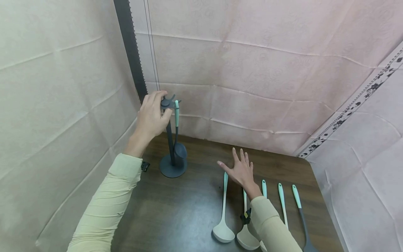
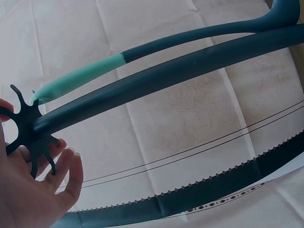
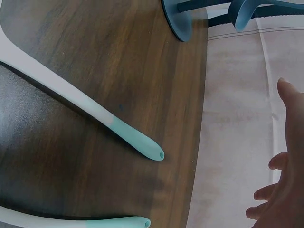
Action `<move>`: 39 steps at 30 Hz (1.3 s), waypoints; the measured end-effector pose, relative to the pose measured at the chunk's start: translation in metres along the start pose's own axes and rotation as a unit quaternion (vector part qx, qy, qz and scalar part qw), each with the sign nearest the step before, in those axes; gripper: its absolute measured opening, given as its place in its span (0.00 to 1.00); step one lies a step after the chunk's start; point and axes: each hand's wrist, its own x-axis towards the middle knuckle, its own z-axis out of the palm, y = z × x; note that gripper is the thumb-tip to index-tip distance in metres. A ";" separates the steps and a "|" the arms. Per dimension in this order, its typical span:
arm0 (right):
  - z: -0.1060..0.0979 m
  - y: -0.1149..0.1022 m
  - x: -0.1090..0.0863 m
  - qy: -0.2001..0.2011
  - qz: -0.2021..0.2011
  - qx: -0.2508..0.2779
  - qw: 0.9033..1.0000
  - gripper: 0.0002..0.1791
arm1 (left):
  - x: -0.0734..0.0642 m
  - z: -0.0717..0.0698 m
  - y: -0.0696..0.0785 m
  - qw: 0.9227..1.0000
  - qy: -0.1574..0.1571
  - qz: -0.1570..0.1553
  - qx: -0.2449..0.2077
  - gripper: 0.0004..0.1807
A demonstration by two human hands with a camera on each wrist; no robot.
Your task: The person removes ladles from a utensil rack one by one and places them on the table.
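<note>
My left hand point(image 1: 152, 115) grips the hooked top of a dark utensil stand point(image 1: 169, 170), thumb and fingers around its rim. From one hook hangs a dark ladle point(image 1: 180, 150) with a mint handle, upright beside the pole. The left wrist view shows the prongs of the hooked top point(image 2: 29, 121) between the fingers. My right hand point(image 1: 242, 171) is spread, holding nothing, above the handles of utensils on the table. Nearest to it lies a white ladle point(image 1: 223, 232) with a mint handle end. A second white ladle point(image 1: 247, 239) is partly hidden by the right forearm.
Further right on the wooden table point(image 1: 141, 213) lie more mint-handled utensils, among them a white-stemmed one point(image 1: 283, 203) and a dark-stemmed one point(image 1: 303, 222); their heads are hidden or cut off. Pale cloth walls point(image 1: 252, 87) enclose the back and both sides.
</note>
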 end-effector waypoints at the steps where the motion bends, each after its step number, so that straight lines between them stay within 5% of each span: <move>1: 0.000 -0.001 0.000 0.001 -0.001 0.000 1.000 0.62 | 0.000 0.000 0.000 1.000 -0.001 -0.001 -0.001 0.34; 30: 0.002 -0.013 -0.009 0.012 -0.022 0.011 1.000 0.60 | -0.001 0.002 0.000 1.000 -0.008 0.003 -0.013 0.34; 39: 0.002 -0.022 -0.006 0.010 -0.036 0.018 0.999 0.59 | 0.004 -0.008 0.002 0.998 -0.050 -0.026 -0.039 0.35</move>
